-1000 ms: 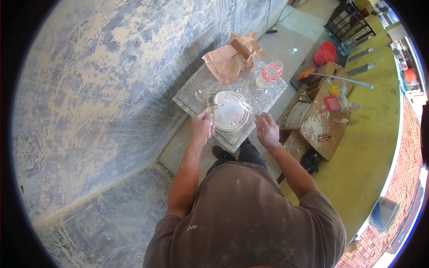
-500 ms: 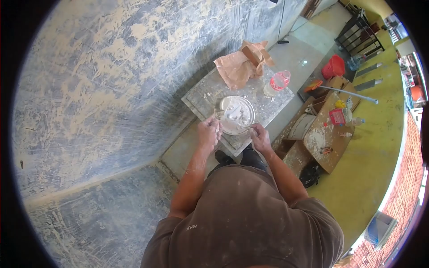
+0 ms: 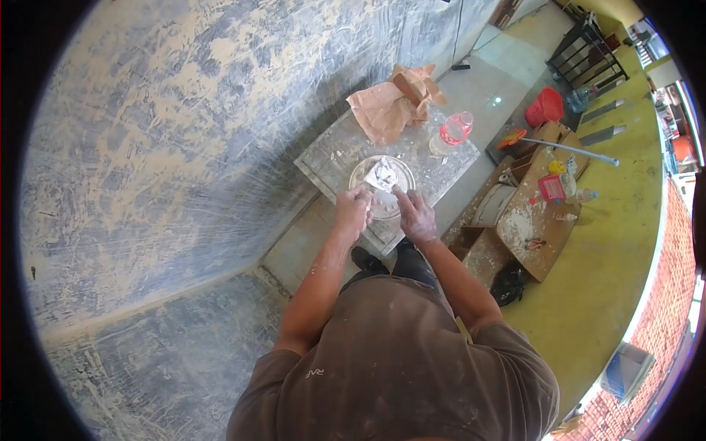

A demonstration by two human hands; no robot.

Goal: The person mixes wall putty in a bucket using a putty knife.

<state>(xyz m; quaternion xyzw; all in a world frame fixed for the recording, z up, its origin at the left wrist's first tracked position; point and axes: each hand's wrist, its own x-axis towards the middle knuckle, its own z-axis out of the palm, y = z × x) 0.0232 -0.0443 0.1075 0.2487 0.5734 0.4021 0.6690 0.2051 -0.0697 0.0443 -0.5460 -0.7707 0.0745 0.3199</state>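
Note:
My left hand [image 3: 354, 211] is closed, its fingers curled at the near left side of the round tray. A flat, squarish scraper blade [image 3: 382, 175] heaped with white paste is over the tray, its near corners close to both hands' fingertips. My right hand [image 3: 417, 214] is closed at the near right, index finger reaching toward the blade; what its other fingers hold is hidden. White residue coats both hands. The round tray [image 3: 356, 177] contains more white material and rests on a grey, dusty board [image 3: 316, 160].
Crumpled brown paper [image 3: 379, 112] and a clear bottle with a red label [image 3: 454, 132] stand farther back on the board. A patchy plastered wall [image 3: 184, 147] rises at left. At right are a wooden cabinet [image 3: 548, 246], a long-handled tool [image 3: 570, 149] and a red bucket [image 3: 544, 108].
The paste-covered blade now shows raised between my hands over the tray. My right hand has moved left and inward, closer to my left hand, and turned so its back shows.

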